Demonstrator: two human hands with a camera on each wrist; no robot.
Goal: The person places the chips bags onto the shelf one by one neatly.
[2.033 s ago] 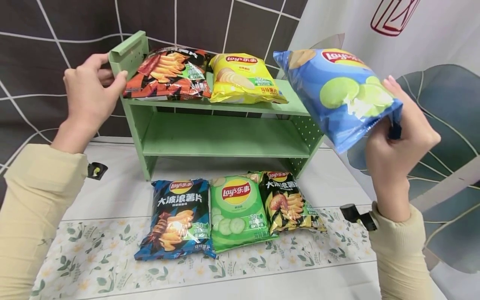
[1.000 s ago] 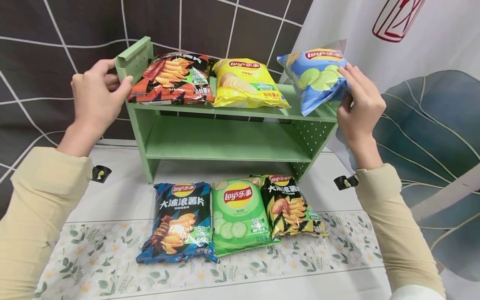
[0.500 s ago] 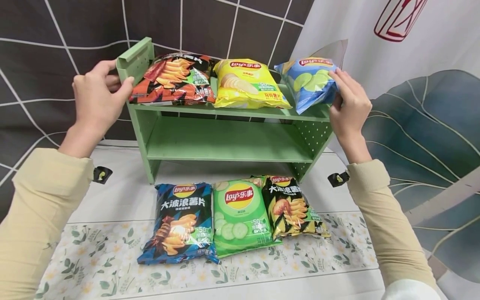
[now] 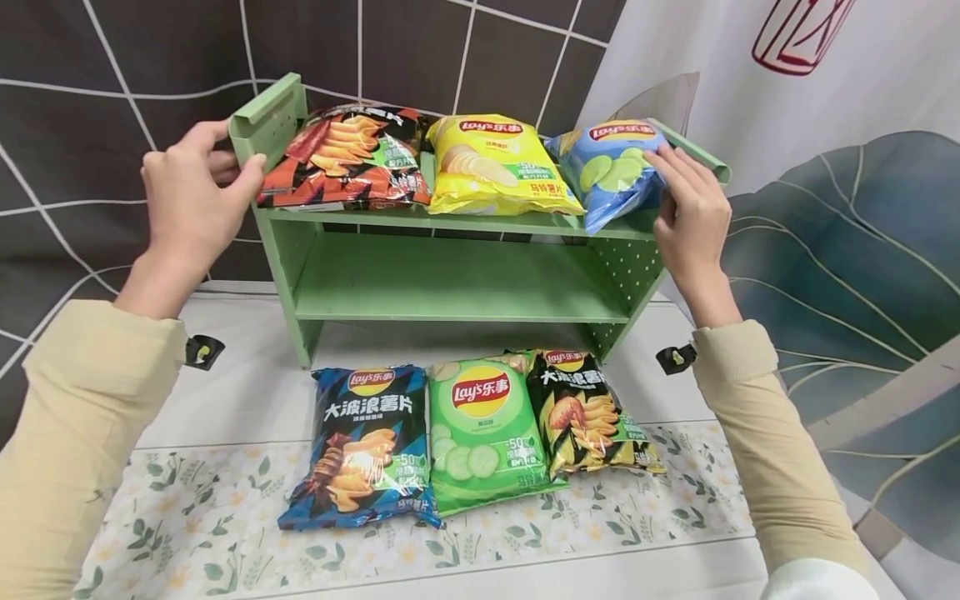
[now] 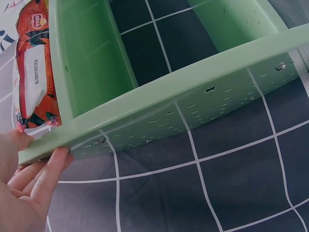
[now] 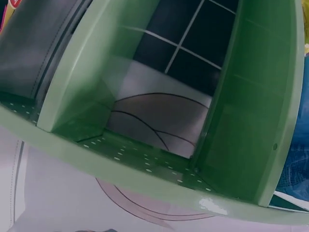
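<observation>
My left hand (image 4: pixel 191 196) grips the raised left side panel of a green two-tier shelf (image 4: pixel 457 279), thumb in front and fingers behind; the left wrist view also shows these fingers (image 5: pixel 48 181) on the panel's edge. On the top tier, my right hand (image 4: pixel 693 212) holds the right edge of a light blue lime chip bag (image 4: pixel 611 171), fingers over its front. Left of it lie a yellow chip bag (image 4: pixel 491 167) and a red-black chip bag (image 4: pixel 352 158). Only part of the blue bag's side (image 6: pixel 297 130) shows in the right wrist view.
Before the shelf, a dark blue chip bag (image 4: pixel 367 450), a green cucumber chip bag (image 4: pixel 487 429) and a black-yellow chip bag (image 4: pixel 588 412) lie side by side on the floral tablecloth (image 4: pixel 202 508). A dark gridded curtain (image 4: pixel 405 50) hangs behind.
My right hand has brought the light blue chip bag leftward and down onto the top tier's right end. The shelf's right side panel now shows. My left hand keeps its grip.
</observation>
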